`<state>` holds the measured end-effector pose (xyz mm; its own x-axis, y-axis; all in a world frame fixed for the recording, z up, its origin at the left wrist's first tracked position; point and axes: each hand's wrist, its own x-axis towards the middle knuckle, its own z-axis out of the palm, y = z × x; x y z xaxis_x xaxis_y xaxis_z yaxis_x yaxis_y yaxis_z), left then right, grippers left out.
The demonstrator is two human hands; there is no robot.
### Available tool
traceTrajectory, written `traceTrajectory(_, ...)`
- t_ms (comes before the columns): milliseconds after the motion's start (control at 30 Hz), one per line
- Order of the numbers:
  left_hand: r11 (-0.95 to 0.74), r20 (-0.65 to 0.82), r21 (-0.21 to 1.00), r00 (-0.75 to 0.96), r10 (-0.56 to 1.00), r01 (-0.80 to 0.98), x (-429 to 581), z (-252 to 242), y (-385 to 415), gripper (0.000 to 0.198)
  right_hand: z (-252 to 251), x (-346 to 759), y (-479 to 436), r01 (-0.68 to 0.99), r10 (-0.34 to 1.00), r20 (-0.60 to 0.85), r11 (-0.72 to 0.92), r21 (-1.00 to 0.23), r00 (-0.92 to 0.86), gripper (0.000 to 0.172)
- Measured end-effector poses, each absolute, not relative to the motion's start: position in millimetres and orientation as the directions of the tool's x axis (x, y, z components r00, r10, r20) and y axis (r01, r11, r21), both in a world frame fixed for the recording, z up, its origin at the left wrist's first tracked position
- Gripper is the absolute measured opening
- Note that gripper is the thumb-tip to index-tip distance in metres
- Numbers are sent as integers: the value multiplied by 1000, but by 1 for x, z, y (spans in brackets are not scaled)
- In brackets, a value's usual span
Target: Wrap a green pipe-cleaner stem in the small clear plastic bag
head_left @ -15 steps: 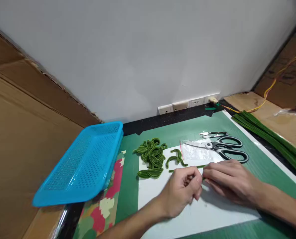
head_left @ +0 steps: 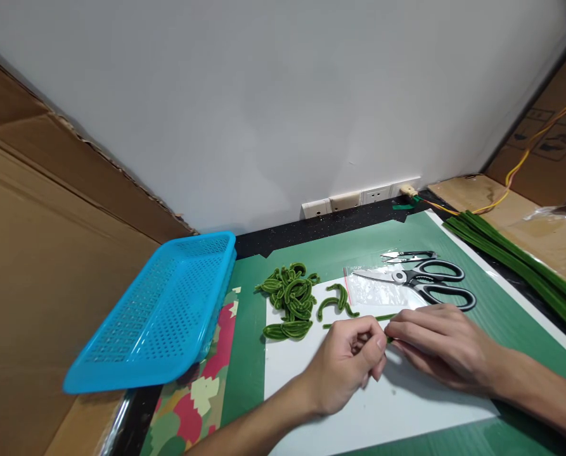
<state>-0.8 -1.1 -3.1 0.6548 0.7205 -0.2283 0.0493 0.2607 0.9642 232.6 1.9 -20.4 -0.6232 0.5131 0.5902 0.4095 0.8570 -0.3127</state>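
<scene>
My left hand (head_left: 347, 364) and my right hand (head_left: 435, 345) meet fingertip to fingertip over a white sheet (head_left: 321, 405). Both are closed in a pinch on a short green pipe cleaner piece (head_left: 390, 339), of which only a bit shows between the fingers. A heap of bent green pipe cleaner pieces (head_left: 289, 299) lies just beyond my left hand, with a few loose curved pieces (head_left: 334, 301) beside it. Black-handled scissors (head_left: 425, 284) rest beyond my right hand on a small clear bag (head_left: 373, 292).
A blue plastic basket (head_left: 161, 313) stands tilted at the left. Small snips (head_left: 406, 256) lie behind the scissors. Long green stems (head_left: 520, 266) lie in a bundle at the right. A green mat (head_left: 359, 244) covers the table; wall sockets (head_left: 359, 197) and cardboard sit behind.
My hands have drawn slightly closer together at the fingertips; otherwise nothing has moved.
</scene>
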Motion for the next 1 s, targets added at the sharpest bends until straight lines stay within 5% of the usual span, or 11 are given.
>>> traceTrajectory(1000,293,-259,955,582,771,37,4,1,-1,33,-23,234,2,438,543,597,837,-328,-590,14)
